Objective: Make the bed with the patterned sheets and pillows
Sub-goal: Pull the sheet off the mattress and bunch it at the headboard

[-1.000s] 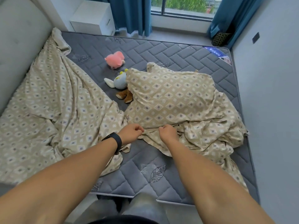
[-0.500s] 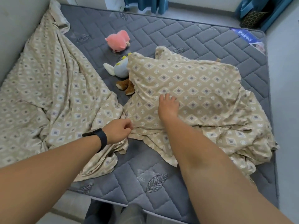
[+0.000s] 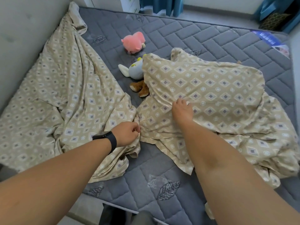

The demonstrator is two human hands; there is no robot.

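While the left hand (image 3: 127, 133) is curled tight, pinching a bunched fold of the patterned sheet (image 3: 61, 101) near the front edge of the mattress (image 3: 203, 43), the right hand (image 3: 182, 110) lies on the pillow (image 3: 207, 88) with fingers bent into the cover; looks like a light grab of fabric, though whether it's a real grip or just a press I can't tell for sure. Black watch (image 3: 108, 141) on the left wrist. Sheet is nowhere near laid: most of it is heaped on the left side against the headboard (image 3: 21, 30), a second crumpled mass runs under and to the right of the pillow, and the grey quilted mattress is bare across the middle and far side. 3 soft toys sit on the bare part: a pink one (image 3: 134, 42) further off, a pale blue-and-white one (image 3: 134, 70) touching the pillow's left edge, a brown one (image 3: 141, 89) partly under that edge. Step in hand, as I read it: sorting pillow from sheet before spreading. Next move probably needs the pillow lifted clear and set aside, toys too, since they'd end up trapped under the sheet. Then find a sheet corner, not a mid-fold, or it'll just drag the pile. Risk: pulling now with the pillow on top snags everything.
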